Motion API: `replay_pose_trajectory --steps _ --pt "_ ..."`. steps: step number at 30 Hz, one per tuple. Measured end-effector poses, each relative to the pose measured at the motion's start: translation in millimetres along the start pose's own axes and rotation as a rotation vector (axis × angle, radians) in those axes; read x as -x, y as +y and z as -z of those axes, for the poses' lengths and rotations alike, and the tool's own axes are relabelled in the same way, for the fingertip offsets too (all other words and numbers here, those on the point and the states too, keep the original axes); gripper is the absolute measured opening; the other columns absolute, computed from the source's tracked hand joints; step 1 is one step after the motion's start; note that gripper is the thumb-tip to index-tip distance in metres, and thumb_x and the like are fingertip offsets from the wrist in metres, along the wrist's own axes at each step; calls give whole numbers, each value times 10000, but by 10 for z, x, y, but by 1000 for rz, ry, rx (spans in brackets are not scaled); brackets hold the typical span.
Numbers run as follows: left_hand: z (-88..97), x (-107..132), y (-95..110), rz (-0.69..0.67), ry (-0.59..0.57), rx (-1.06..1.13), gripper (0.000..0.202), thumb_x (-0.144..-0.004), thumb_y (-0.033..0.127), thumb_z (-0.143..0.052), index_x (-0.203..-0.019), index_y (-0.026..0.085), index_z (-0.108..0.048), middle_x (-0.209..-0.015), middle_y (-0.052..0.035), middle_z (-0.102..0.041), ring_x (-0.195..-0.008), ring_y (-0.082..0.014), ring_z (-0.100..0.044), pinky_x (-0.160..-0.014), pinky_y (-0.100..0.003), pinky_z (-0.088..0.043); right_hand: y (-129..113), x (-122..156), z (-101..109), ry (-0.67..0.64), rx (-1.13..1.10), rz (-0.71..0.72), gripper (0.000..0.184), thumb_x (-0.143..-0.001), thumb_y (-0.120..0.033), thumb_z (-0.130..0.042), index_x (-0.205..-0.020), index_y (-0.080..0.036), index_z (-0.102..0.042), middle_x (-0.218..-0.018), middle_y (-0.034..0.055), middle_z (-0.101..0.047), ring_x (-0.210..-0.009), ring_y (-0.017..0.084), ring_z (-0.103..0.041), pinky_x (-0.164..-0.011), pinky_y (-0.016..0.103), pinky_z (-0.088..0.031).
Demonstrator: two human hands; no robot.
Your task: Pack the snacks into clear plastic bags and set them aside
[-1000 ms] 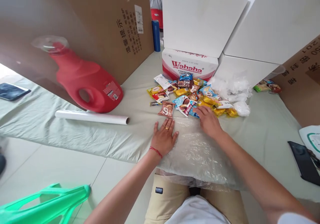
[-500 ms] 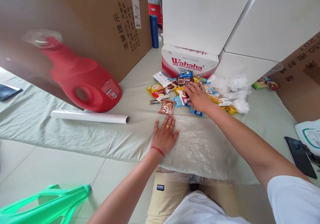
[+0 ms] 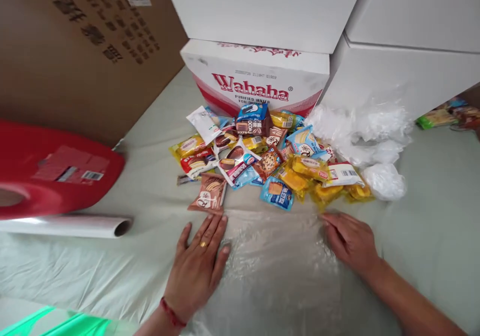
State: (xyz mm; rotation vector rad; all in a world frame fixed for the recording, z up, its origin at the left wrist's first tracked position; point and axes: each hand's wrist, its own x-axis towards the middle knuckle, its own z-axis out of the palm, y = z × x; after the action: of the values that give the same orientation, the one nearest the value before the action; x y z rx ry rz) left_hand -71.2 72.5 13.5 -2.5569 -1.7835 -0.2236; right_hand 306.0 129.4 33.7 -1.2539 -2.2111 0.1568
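A flat clear plastic bag (image 3: 277, 256) lies spread on the cloth-covered table in front of me. My left hand (image 3: 198, 261), with a ring and a red string bracelet, rests palm down with fingers stretched at the bag's left edge. Its fingertips are just below a brown snack packet (image 3: 209, 194). My right hand (image 3: 350, 238) is closed in a pinch on the bag's far right corner. Beyond both hands is a heap of wrapped snacks, among them a blue packet (image 3: 277, 193), yellow-wrapped cakes (image 3: 292, 178) and a white-and-purple packet (image 3: 237, 163).
A Wahaha carton (image 3: 258, 83) stands behind the heap, with white boxes (image 3: 262, 6) above and beside it. Crumpled clear plastic (image 3: 375, 126) lies at right. On the left are a red jug (image 3: 75, 176), a white roll (image 3: 93, 227) and a large brown carton (image 3: 93, 76).
My right hand has drawn back from the snack heap to the bag's right corner and closed. My left hand stays flat. The view has moved closer to the heap.
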Motion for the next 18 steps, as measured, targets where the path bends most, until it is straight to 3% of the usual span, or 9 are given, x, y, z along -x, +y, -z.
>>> replay_pose_trajectory --steps 6,13,18 --pt "21 -14 -51 -43 -57 -63 744 -966 273 -423 -1657 206 -155 -1501 -139 -573 -1396 -283 -537 -1285 -477 -127 81 116 41 101 -158 -199 398 -922 -116 -593 -1260 -321 -641 -763 8 -753 -569 190 -672 -569 335 -560" --pt "23 -38 -31 -67 -43 -109 735 -975 251 -431 -1655 186 -158 -1519 -159 -550 -1411 -287 -521 -1277 -459 -133 144 154 103 172 -174 -169 340 -941 -77 -574 -1232 -247 -624 -748 22 -731 -550 172 -600 -559 323 -512" --pt "4 -45 0 -55 -12 -147 731 -987 280 -448 -1652 171 -167 -1552 -153 -512 -1411 -284 -518 -1276 -450 -102 178 113 37 185 -176 -184 199 -967 -154 -564 -1095 -234 -693 -778 25 -746 -624 167 -666 -633 302 -544"
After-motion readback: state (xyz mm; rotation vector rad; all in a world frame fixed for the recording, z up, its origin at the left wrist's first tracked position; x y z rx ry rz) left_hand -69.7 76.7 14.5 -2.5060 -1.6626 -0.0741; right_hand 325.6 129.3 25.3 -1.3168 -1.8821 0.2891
